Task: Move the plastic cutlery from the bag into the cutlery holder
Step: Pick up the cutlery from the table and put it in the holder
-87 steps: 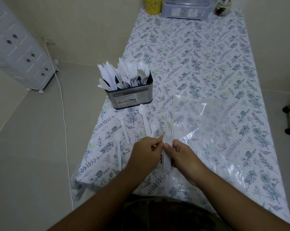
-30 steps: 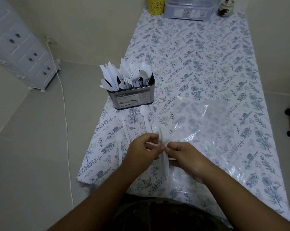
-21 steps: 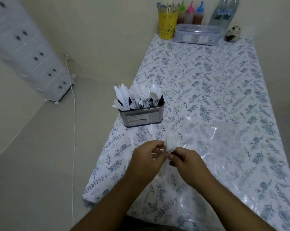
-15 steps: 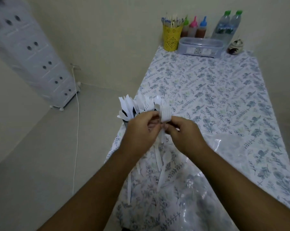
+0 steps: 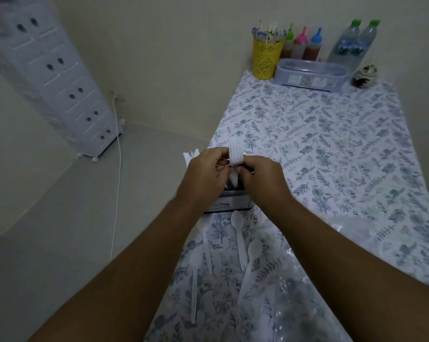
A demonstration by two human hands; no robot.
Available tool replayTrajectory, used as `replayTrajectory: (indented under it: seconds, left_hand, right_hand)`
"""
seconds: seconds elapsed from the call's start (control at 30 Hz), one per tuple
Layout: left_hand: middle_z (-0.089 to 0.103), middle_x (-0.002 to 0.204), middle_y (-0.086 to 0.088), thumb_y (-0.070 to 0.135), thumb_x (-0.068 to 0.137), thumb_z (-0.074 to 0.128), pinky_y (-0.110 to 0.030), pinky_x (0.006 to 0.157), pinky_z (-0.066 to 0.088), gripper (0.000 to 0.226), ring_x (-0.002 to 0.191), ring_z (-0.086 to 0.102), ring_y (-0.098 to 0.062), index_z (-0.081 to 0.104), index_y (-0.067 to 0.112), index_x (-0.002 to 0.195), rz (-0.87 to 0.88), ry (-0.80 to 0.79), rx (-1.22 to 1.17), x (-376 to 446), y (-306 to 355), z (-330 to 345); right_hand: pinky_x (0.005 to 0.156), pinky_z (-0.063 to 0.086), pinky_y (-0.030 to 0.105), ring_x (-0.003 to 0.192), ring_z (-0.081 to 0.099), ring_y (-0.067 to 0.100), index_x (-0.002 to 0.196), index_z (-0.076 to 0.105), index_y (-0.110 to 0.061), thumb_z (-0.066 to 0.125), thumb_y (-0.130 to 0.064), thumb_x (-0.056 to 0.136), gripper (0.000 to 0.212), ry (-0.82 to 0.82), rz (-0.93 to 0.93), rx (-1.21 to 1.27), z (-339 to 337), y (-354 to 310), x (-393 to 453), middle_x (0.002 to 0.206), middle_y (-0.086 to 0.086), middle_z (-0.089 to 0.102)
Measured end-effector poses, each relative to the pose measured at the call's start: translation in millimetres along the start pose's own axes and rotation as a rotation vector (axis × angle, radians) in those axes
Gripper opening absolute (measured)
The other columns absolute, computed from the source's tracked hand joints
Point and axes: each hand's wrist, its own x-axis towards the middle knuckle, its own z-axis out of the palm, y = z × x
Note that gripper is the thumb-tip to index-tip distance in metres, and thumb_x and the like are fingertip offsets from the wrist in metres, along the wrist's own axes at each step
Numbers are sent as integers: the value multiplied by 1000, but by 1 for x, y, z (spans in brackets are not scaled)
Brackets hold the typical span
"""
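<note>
In the head view, the left hand (image 5: pixel 203 175) and right hand (image 5: pixel 260 180) together pinched a bundle of forks (image 5: pixel 236 154) above the cutlery holder (image 5: pixel 229 204). Four spoons (image 5: pixel 238 236) lay at six o'clock of it, beside the bag (image 5: pixel 307 304). Lowering the forks handles-first looked next.

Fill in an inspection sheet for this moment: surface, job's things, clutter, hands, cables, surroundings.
Surface: table under floral cloth.
Job's things: fork bundle held above cutlery holder; loose spoons and clear bag lie nearer the person.
Clutter: yellow cup, sauce bottles, water bottles, lidded box, small jar at far end.
Hands: left hand and right hand share the grip on the forks.
Cables: white cord across floor.
Surroundings: white drawer unit, plain walls.
</note>
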Motion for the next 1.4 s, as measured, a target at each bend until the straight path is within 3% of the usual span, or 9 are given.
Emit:
replayTrajectory:
  seconds: [0.23,0.43,0.63,0.83,0.93,1.13,1.23,1.3,1.4]
  left_hand:
    - [66,90,-10,4,76,70,-47,76,53,15,81,61,-24,67,2,91,-206,-162,289,5,-1,8]
    - [66,115,-10,-4,80,66,-30,88,51,40,104,63,-23,66,5,118,-218,-139,283,3,10,4]
    - [61,84,6,6,85,69,-13,68,48,14,72,57,-3,69,13,97,-161,38,114,-49,19,-15]
    - [62,80,-1,24,90,66,-30,64,50,14,73,59,-17,59,14,85,-742,-243,255,-168,-46,-2]
    - [61,88,-6,39,89,66,-29,62,41,27,82,61,-22,53,16,83,-865,-384,277,-210,-63,20]
    - [62,99,-8,27,97,55,-27,72,42,20,94,61,-23,59,8,99,-774,-386,395,-221,-62,34]
    - [67,89,-6,22,100,51,-28,69,48,19,81,62,-18,63,9,94,-688,-319,332,-216,-49,28]
    - [68,81,-2,22,97,58,-28,66,50,17,72,62,-14,67,11,89,-645,-294,112,-211,-34,26]
    - [67,68,-2,30,93,64,-25,58,49,23,59,60,-9,71,14,77,-565,-477,-109,-202,-14,32]
  right_hand:
    - [75,58,37,78,69,24,97,77,-2,71,-12,90,14,54,103,-117,8,7,-6,83,11,74]
    - [73,47,20,77,62,10,110,76,-10,71,-17,91,21,95,132,-89,0,11,-13,89,1,72]
    - [56,40,4,64,56,-1,98,77,-16,69,-17,93,9,79,122,-80,-6,12,-43,75,-9,66]
    - [59,43,4,70,59,-4,104,78,-19,67,-19,95,14,-70,257,-81,10,44,-106,80,-17,64]
    - [69,48,6,76,60,-6,100,78,-19,67,-18,94,12,-156,307,-61,23,53,-132,83,-15,66]
    - [70,47,6,76,59,-4,103,79,-18,66,-22,95,16,-368,379,-75,46,59,-166,82,-14,67]
    - [71,44,4,83,63,5,114,76,-15,66,-26,96,23,-385,435,-8,51,57,-176,91,-4,70]
    - [81,54,20,92,70,24,115,73,-8,65,-30,98,29,-383,539,171,53,55,-180,96,12,73]
    - [87,61,43,98,71,34,96,72,-7,61,-31,99,26,-346,692,400,54,49,-182,100,19,74]
